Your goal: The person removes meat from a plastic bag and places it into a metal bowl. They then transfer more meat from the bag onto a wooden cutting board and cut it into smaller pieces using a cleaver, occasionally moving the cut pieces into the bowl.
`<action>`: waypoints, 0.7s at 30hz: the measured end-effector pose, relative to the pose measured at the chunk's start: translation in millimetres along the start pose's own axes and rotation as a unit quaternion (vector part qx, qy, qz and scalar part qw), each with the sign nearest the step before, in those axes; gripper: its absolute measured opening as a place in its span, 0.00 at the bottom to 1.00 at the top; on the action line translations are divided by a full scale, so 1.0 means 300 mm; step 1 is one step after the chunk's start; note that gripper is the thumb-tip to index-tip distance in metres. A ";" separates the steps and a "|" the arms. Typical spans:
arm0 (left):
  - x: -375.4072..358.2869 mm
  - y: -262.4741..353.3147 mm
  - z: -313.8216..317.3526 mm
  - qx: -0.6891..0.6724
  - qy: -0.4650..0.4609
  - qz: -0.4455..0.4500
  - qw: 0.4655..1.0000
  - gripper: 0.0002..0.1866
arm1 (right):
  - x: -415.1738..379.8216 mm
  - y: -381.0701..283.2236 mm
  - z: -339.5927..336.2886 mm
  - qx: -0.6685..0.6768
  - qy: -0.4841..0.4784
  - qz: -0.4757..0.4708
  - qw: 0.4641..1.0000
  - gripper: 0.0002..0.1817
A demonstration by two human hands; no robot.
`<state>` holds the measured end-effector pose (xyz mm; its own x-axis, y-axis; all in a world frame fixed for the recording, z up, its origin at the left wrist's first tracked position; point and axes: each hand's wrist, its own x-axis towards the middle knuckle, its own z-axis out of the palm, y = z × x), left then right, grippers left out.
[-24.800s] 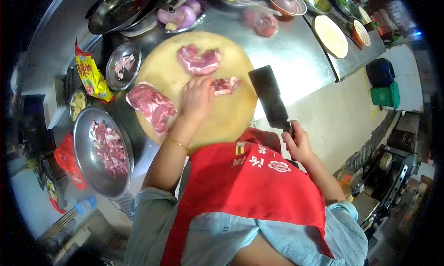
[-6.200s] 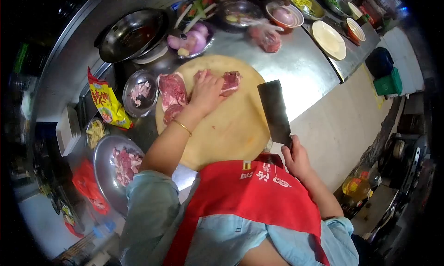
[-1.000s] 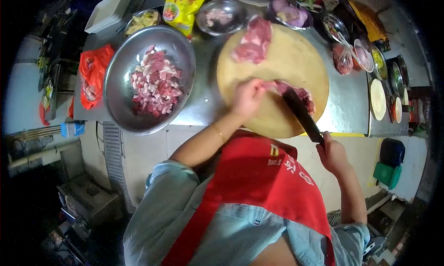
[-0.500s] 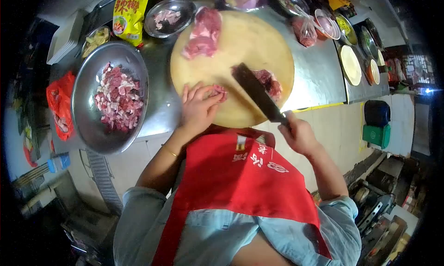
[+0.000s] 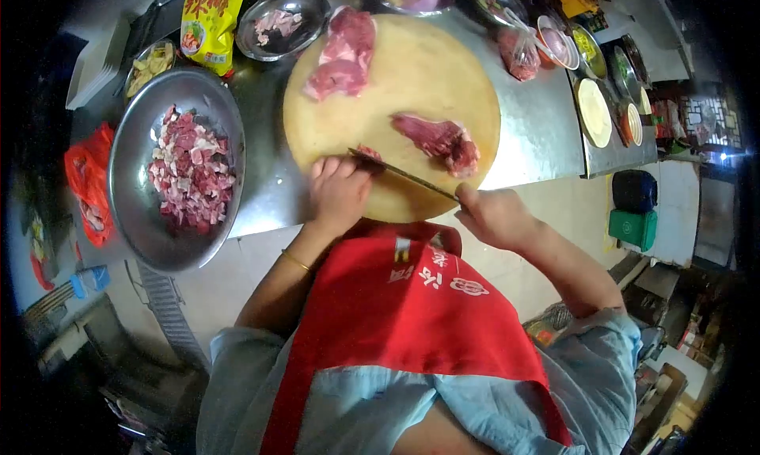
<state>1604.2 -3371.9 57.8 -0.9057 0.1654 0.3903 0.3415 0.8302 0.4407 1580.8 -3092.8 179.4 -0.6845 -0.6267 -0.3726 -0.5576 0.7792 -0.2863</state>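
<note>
On the round cutting board [image 5: 396, 51], my left hand [image 5: 339, 189] lies with its fingers curled together beside a small piece of meat [image 5: 369, 152], mostly hidden by the blade. My right hand [image 5: 497, 217] grips the handle of a cleaver [image 5: 412, 176], whose blade is edge-down with its tip close to my left fingertips. A larger piece of red meat [image 5: 440, 141] rests right of the blade. Another slab of meat [image 5: 343, 53] lies at the board's upper left. A big metal bowl [image 5: 131, 166] at the left holds diced meat [image 5: 191, 170].
Behind the board stand a small metal bowl [image 5: 313, 31] with meat scraps, a yellow packet [image 5: 212, 23] and a bagged portion of meat [image 5: 519, 53]. A red plastic bag [image 5: 90, 182] is at the far left. Plates and bowls, including a pale plate [image 5: 594, 113], stand at the right.
My right hand has turned the cleaver, once flat over the right-hand meat, and brought its blade left beside my left fingers. My left fingers, earlier spread with the thumb out, are curled in.
</note>
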 end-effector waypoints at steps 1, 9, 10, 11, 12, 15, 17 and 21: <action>0.005 0.001 -0.005 0.006 -0.005 0.005 1.000 0.08 | 0.033 0.001 0.001 0.014 0.005 -0.005 1.000 0.16; -0.018 -0.002 0.021 -0.029 0.025 0.000 0.999 0.06 | 0.240 -0.058 0.056 0.051 0.065 -0.061 0.995 0.16; -0.015 -0.008 0.027 -0.023 0.035 0.002 0.999 0.06 | 0.203 -0.050 0.037 0.062 0.072 -0.055 0.994 0.16; -0.022 -0.015 0.027 -0.044 0.027 0.003 0.999 0.07 | 0.128 -0.036 0.018 0.074 0.078 -0.051 0.993 0.16; -0.025 -0.016 0.015 -0.045 0.023 0.002 0.999 0.07 | 0.049 -0.019 0.010 0.087 0.083 -0.046 0.992 0.16; -0.033 -0.010 -0.005 -0.044 0.007 0.011 0.999 0.07 | -0.181 0.064 0.015 0.003 -0.015 0.049 0.999 0.15; -0.039 -0.024 0.020 -0.079 0.014 -0.026 0.996 0.07 | -0.279 0.092 0.049 0.019 0.014 0.074 0.997 0.15; 0.018 -0.016 0.038 -0.341 -0.005 -0.162 0.926 0.08 | -0.357 0.073 0.145 0.176 0.095 0.139 0.970 0.15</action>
<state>1594.8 -3368.8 48.6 -0.9893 -0.0262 0.1433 0.1283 0.3086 0.9425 1662.5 -3008.1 174.7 -0.8781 -0.3568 -0.3187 -0.1670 0.8529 -0.4947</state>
